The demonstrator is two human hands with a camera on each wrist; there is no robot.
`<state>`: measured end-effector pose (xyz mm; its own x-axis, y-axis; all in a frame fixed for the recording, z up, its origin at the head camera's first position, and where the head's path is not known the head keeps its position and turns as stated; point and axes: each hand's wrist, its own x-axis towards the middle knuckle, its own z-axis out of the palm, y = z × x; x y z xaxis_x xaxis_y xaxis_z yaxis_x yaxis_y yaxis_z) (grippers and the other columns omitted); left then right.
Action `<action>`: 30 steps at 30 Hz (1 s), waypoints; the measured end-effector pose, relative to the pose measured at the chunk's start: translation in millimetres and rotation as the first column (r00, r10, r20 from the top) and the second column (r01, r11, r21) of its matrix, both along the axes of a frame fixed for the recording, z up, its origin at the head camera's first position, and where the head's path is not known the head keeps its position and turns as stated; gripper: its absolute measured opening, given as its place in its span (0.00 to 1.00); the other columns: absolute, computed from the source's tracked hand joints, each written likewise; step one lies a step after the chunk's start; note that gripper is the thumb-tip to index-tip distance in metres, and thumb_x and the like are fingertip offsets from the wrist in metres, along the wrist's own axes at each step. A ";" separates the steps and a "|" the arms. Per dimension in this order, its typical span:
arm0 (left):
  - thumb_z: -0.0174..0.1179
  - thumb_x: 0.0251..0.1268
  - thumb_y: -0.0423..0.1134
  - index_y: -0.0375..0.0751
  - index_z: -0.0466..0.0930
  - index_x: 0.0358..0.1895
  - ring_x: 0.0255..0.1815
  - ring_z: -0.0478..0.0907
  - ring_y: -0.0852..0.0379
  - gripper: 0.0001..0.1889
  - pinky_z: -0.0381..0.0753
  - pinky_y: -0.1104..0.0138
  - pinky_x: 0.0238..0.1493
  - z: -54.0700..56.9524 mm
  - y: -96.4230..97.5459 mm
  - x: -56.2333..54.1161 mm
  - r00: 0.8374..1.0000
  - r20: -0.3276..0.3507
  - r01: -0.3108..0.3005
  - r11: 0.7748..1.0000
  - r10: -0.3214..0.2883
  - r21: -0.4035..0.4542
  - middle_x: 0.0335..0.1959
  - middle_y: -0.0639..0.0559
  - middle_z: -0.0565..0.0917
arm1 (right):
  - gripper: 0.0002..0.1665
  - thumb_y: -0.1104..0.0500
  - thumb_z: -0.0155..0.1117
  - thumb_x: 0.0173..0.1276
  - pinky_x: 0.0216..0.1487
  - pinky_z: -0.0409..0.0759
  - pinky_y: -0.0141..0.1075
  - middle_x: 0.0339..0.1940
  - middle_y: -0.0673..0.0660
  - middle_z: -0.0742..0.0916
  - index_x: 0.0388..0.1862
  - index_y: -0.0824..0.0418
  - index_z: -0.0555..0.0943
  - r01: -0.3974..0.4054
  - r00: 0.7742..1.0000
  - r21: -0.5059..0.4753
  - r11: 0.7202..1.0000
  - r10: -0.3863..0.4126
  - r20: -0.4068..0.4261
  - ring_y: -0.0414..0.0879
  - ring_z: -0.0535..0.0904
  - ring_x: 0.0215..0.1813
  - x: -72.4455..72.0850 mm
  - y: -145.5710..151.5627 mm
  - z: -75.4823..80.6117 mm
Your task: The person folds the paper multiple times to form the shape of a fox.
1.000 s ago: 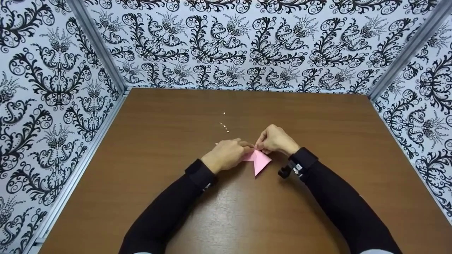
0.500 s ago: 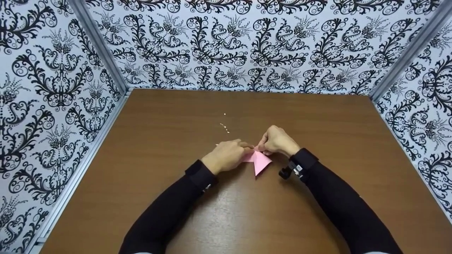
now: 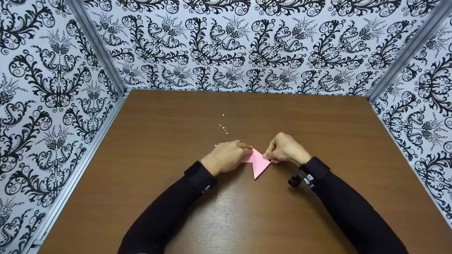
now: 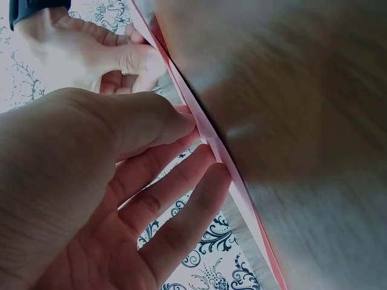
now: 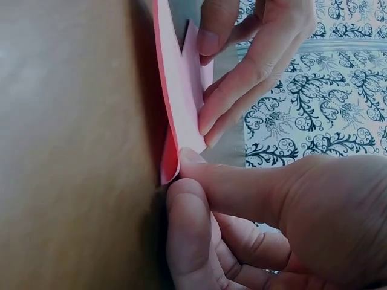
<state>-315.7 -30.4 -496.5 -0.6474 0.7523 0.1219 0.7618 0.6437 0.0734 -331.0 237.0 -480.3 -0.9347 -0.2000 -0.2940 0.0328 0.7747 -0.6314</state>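
Observation:
A folded pink paper (image 3: 260, 164) lies on the brown table, with a pointed flap toward the person. My left hand (image 3: 226, 155) covers its left part. In the left wrist view, the thumb and fairly straight fingertips of that hand press down on the paper (image 4: 208, 132). My right hand (image 3: 284, 149) is at the paper's right edge. From the right wrist view, its thumb and index finger pinch a rounded, curling edge of the paper (image 5: 178, 103), whose darker pink inside shows. The part under the left hand is hidden in the head view.
Small pale scraps (image 3: 224, 128) lie on the table (image 3: 169, 120) beyond the left hand. Patterned black-and-white panels (image 3: 226, 46) stand at the back and both sides, joined by metal posts (image 3: 95, 42).
My right hand has slid right and slightly toward the person, from the paper's top corner along its right edge. The left hand stays in place. The flap looks flatter.

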 end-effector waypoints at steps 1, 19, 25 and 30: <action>0.65 0.91 0.36 0.50 0.93 0.73 0.72 0.91 0.46 0.18 0.99 0.48 0.61 -0.4 0.2 0.5 1.000 0.007 -0.003 1.000 0.004 -0.002 0.76 0.53 0.92 | 0.07 0.59 0.90 0.70 0.30 0.85 0.27 0.28 0.49 0.95 0.33 0.59 0.98 -0.004 1.000 -0.006 1.000 0.004 -0.001 0.37 0.87 0.27 3.0 2.4 -1.3; 0.66 0.89 0.36 0.50 0.91 0.74 0.73 0.91 0.46 0.19 0.97 0.51 0.66 1.9 2.2 2.4 1.000 -0.027 -0.005 0.999 0.004 -0.047 0.79 0.55 0.91 | 0.07 0.58 0.88 0.72 0.30 0.85 0.28 0.27 0.50 0.96 0.34 0.58 0.99 -0.028 0.997 -0.032 0.999 0.025 -0.077 0.37 0.87 0.25 27.8 26.1 -7.0; 0.67 0.87 0.36 0.50 0.91 0.74 0.73 0.90 0.46 0.20 0.97 0.52 0.67 2.1 1.9 3.2 0.999 -0.035 -0.013 0.998 0.012 -0.054 0.79 0.55 0.91 | 0.07 0.58 0.89 0.72 0.30 0.87 0.28 0.28 0.50 0.96 0.34 0.59 0.99 -0.027 0.997 -0.063 0.998 0.023 -0.072 0.37 0.88 0.26 28.0 26.6 -8.2; 0.68 0.86 0.37 0.51 0.92 0.73 0.71 0.91 0.45 0.19 0.98 0.50 0.65 1.5 2.3 2.7 1.000 -0.023 -0.008 0.999 0.007 -0.039 0.78 0.54 0.91 | 0.07 0.58 0.88 0.72 0.30 0.87 0.29 0.27 0.50 0.96 0.34 0.58 0.99 -0.028 0.997 -0.063 0.998 0.024 -0.071 0.37 0.88 0.26 28.3 26.8 -8.2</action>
